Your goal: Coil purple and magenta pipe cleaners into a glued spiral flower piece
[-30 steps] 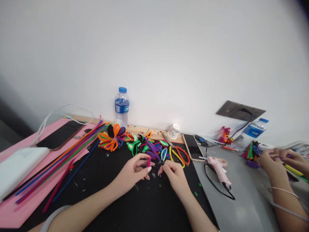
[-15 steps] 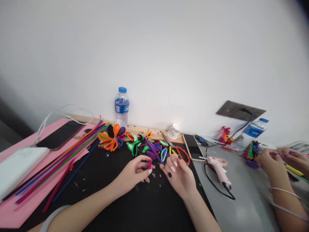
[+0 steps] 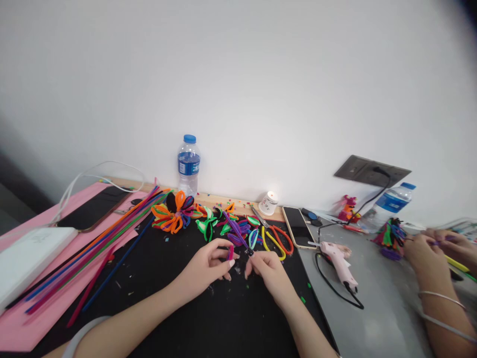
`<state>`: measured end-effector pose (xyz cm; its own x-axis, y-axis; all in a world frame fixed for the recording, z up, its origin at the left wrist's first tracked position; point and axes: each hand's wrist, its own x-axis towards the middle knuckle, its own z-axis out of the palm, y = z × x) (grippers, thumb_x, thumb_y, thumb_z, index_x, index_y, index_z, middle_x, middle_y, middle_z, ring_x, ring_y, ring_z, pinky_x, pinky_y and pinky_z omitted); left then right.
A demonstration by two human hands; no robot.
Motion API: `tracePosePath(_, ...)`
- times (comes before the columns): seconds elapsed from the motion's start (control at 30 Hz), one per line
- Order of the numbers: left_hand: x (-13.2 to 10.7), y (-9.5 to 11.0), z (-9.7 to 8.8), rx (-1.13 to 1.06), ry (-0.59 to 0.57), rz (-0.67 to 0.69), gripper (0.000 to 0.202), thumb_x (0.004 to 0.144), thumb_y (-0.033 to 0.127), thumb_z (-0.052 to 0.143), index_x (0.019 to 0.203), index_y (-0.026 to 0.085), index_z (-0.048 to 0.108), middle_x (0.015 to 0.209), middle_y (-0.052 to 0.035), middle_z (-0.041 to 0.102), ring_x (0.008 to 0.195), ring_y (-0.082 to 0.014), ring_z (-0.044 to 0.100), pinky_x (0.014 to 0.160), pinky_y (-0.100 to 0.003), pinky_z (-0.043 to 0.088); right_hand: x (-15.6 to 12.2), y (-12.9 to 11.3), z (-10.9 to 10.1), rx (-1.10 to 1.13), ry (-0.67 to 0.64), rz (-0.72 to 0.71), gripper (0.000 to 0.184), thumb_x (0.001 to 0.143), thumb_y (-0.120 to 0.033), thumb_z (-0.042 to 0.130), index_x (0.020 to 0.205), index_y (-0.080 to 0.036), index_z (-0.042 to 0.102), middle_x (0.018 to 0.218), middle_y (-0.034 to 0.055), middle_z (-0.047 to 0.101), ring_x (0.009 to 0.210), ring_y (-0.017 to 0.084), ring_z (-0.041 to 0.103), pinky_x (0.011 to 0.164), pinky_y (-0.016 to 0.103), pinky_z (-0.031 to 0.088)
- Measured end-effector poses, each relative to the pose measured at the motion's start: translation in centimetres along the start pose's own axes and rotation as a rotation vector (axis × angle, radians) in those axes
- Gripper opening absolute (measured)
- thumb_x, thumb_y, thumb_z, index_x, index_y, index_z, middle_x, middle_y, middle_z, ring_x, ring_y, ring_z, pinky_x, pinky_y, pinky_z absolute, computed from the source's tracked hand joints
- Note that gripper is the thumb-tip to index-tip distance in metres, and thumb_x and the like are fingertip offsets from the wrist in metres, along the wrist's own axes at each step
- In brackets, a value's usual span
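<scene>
My left hand (image 3: 210,263) is closed, with a short magenta piece of pipe cleaner (image 3: 231,252) pinched between thumb and fingers. Facing it, my right hand (image 3: 269,268) has its fingers drawn together, palm down. Its fingertips are at the lower end of a purple pipe cleaner stem (image 3: 238,229); whether they grip it or something smaller is hidden. Beyond both hands lies a row of looped pipe cleaner petals in green, purple and black (image 3: 208,223). A larger orange pipe cleaner flower (image 3: 175,214) sits left of them.
Loose pipe cleaners (image 3: 100,238) lie on pink paper at left, near a phone (image 3: 93,209) and a white box (image 3: 33,258). Scissors (image 3: 281,238), another phone (image 3: 298,226) and a pink glue gun (image 3: 338,263) are at right. A bottle (image 3: 189,164) stands behind. Another person's hands (image 3: 432,253) work far right.
My right hand has turned from palm up with curled fingers to palm down, fingertips lowered, uncovering the yellow scissor handle. My left hand stays nearly still. The other person's hands shift slightly.
</scene>
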<state>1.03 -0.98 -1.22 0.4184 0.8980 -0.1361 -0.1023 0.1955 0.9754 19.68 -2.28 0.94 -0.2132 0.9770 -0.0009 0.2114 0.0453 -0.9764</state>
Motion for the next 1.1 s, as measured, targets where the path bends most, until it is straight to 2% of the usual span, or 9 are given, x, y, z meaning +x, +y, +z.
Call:
tracePosePath(0.13,0.0,0.1,0.0,-0.003,0.002,-0.005,0.032,0.075,0.029,0.064,0.101,0.017,0.049,0.098,-0.0077,0.069,0.056,-0.0095,0.064,0.056,-0.022,0.047,-0.2,-0.8,-0.2,0.412,-0.009,-0.007,0.043,0.081,-0.041,0.058,0.046,-0.017,0.051,0.056,-0.001,0.046,0.051,0.01,0.038,0.054,0.025,0.036)
tracePosePath(0.23,-0.1,0.0,0.0,0.004,-0.004,-0.015,0.033,0.075,0.029,0.064,0.101,0.017,0.05,0.096,-0.0071,0.069,0.055,-0.0094,0.063,0.054,-0.022,0.047,-0.1,-1.2,-0.3,0.664,0.031,-0.058,0.031,0.077,-0.035,0.065,0.054,-0.017,0.055,0.086,0.0057,0.058,0.079,0.017,0.053,0.074,0.029,0.044)
tracePosePath(0.33,-0.2,0.1,0.1,0.019,-0.005,-0.032,0.034,0.074,0.029,0.065,0.102,0.017,0.05,0.095,-0.0071,0.07,0.055,-0.0095,0.063,0.053,-0.021,0.046,-0.1,-1.2,-0.4,0.796,-0.015,-0.089,0.024,0.078,-0.033,0.065,0.06,-0.018,0.059,0.093,0.009,0.062,0.102,0.022,0.051,0.096,0.038,0.036)
tracePosePath(0.43,-0.2,0.3,0.2,0.014,-0.006,-0.042,0.035,0.073,0.031,0.066,0.101,0.017,0.051,0.096,-0.0077,0.07,0.055,-0.0098,0.063,0.053,-0.022,0.047,-0.3,-1.0,-0.5,0.904,-0.085,-0.079,0.024,0.081,-0.033,0.061,0.061,-0.019,0.057,0.065,0.0024,0.057,0.077,0.018,0.056,0.093,0.038,0.04)
tracePosePath(0.53,-0.2,0.4,0.2,0.011,-0.008,-0.036,0.036,0.072,0.031,0.067,0.101,0.017,0.05,0.095,-0.0075,0.07,0.055,-0.0102,0.063,0.054,-0.022,0.047,-0.5,-1.0,-0.6,0.978,-0.1,-0.007,0.026,0.082,-0.033,0.061,0.061,-0.019,0.055,0.051,-0.0047,0.041,0.048,0.009,0.038,0.061,0.027,0.047)
tracePosePath(0.63,-0.1,0.4,0.1,0.012,-0.013,-0.03,0.035,0.072,0.03,0.066,0.101,0.017,0.05,0.094,-0.0068,0.069,0.055,-0.0103,0.063,0.054,-0.023,0.047,-0.4,-0.8,-0.5,0.889,-0.081,0.066,0.022,0.08,-0.036,0.062,0.07,-0.016,0.059,0.057,-0.0041,0.045,0.041,0.005,0.023,0.036,0.016,0.023)
tracePosePath(0.73,0.0,0.3,0.1,0.013,-0.013,-0.019,0.033,0.073,0.029,0.064,0.101,0.018,0.05,0.092,-0.0056,0.068,0.056,-0.0108,0.063,0.054,-0.023,0.047,-0.1,-0.3,-0.2,0.611,-0.028,0.13,0.026,0.083,-0.039,0.057,0.082,-0.015,0.065,0.059,-0.0031,0.05,0.039,0.003,0.015,0.035,0.018,0.01)
tracePosePath(0.93,-0.2,0.4,0.2,-0.007,0.01,-0.002,0.032,0.074,0.028,0.064,0.1,0.017,0.049,0.095,-0.0064,0.068,0.055,-0.0101,0.062,0.057,-0.025,0.048,0.0,0.5,0.1,0.166,-0.079,0.201,0.043,0.084,-0.046,0.053,0.062,-0.012,0.068,0.042,-0.0083,0.025,0.038,0.004,0.014,0.04,0.022,0.006)
tracePosePath(1.1,-0.2,0.4,0.1,-0.028,0.016,0.003,0.033,0.073,0.03,0.066,0.099,0.017,0.05,0.094,-0.0064,0.068,0.054,-0.01,0.062,0.057,-0.026,0.049,-0.7,0.0,-0.2,0.448,-0.352,0.157,0.048,0.085,-0.049,0.049,0.067,-0.01,0.07,0.039,-0.0086,0.026,0.037,0.004,0.017,0.041,0.022,0.014)
